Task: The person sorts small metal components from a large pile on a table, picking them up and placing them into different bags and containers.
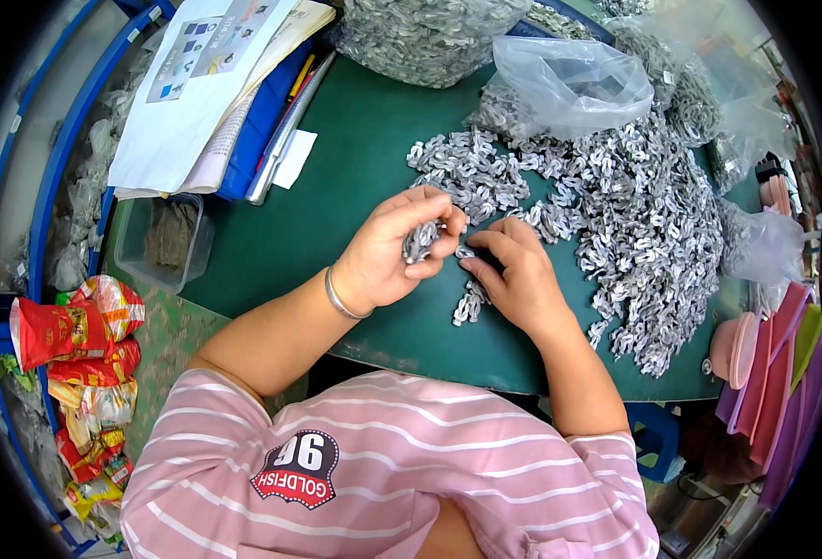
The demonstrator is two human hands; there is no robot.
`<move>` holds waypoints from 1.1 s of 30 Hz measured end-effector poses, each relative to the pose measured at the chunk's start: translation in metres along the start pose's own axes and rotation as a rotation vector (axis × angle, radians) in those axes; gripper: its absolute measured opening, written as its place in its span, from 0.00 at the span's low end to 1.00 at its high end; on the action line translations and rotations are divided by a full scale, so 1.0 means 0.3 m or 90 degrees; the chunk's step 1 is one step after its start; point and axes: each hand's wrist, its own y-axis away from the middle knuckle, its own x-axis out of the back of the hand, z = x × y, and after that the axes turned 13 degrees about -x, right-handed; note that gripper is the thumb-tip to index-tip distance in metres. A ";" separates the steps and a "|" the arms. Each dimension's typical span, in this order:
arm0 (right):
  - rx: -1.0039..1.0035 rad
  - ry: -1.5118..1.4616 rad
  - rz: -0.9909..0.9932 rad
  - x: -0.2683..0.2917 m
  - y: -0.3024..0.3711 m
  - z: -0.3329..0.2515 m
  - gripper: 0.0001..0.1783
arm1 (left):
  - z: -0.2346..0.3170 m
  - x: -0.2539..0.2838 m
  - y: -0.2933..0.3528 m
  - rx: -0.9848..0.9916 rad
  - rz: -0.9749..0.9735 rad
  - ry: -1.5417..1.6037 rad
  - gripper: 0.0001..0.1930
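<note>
My left hand (394,250) is curled around a small bunch of silver metal clips (420,240), held just above the green table mat (336,177). A thin bracelet circles that wrist. My right hand (515,270) lies flat beside it, fingertips pinching at a few loose clips (469,303) on the mat. A large heap of the same small silver clips (634,214) spreads out to the right and behind both hands.
Clear plastic bags (574,79) of clips sit at the back. Papers and a blue folder (215,84) lie at the back left, a clear plastic box (164,238) at the mat's left edge, snack packets (85,354) lower left, pink and purple items (774,373) at right.
</note>
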 end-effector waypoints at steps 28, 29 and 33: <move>-0.051 -0.149 -0.233 0.123 0.017 0.001 0.10 | -0.024 -0.005 0.011 -0.054 0.027 -0.186 0.08; -0.081 -0.123 -0.280 0.120 0.023 -0.017 0.14 | -0.025 -0.006 0.010 -0.054 0.037 -0.192 0.08; -0.045 -0.024 -0.234 0.084 0.041 -0.019 0.14 | -0.027 0.005 0.006 -0.055 0.027 -0.175 0.08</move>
